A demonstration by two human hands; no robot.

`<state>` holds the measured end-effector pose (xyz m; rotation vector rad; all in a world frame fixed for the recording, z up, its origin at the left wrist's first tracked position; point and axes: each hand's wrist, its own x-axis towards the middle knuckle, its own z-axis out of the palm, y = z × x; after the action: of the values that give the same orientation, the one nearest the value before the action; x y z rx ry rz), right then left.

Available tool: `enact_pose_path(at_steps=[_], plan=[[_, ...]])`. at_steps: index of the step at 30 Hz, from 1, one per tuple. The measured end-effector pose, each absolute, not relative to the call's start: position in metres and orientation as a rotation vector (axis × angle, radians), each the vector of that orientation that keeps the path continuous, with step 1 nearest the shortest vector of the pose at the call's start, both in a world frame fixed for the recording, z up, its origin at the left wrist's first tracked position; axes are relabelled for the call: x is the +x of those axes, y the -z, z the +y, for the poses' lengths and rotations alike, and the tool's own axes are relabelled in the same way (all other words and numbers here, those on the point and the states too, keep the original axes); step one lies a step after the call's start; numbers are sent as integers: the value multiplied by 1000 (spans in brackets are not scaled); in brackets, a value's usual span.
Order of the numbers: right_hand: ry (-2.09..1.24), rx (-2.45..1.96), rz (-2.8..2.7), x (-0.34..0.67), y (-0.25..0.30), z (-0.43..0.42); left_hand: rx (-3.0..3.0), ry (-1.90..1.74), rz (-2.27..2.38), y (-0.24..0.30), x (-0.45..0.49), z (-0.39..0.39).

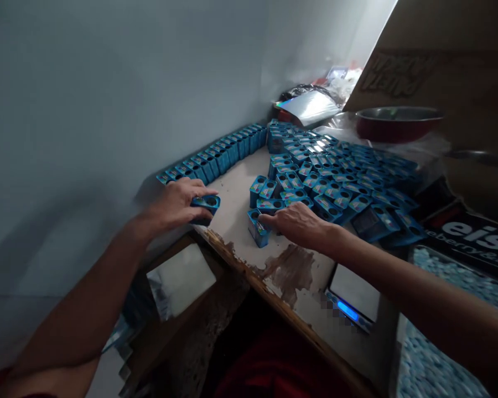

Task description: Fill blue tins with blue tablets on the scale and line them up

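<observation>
My left hand (180,198) is closed around a small blue box (209,203) with a dark round spot on top, at the near end of a row of similar blue boxes (219,156) along the wall. The fingers and thumb of my right hand (301,222) pinch another small blue box (257,235), which leans at the near edge of a large cluster of blue boxes (327,179). Part of its top is hidden under my thumb. Both hands are over the worn white tabletop (236,218), apart from each other.
A digital scale (354,296) with a lit blue display lies at the near right. Beside it is a clear tray (440,337) of small pale-blue pieces. A red pan (400,124) stands at the back right. Below the table's chipped edge (232,257) lies a pale packet (182,279).
</observation>
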<state>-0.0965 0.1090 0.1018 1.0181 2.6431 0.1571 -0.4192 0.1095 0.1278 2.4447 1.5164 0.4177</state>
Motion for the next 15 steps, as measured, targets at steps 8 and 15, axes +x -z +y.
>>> enact_pose_path(at_steps=[8,15], plan=[[-174,818,2711,-117,-103,131,2181,-654,1576,-121,-464,225],[-3,1257,2724,-68,-112,50,2344,-240,1426,-95,-491,242]])
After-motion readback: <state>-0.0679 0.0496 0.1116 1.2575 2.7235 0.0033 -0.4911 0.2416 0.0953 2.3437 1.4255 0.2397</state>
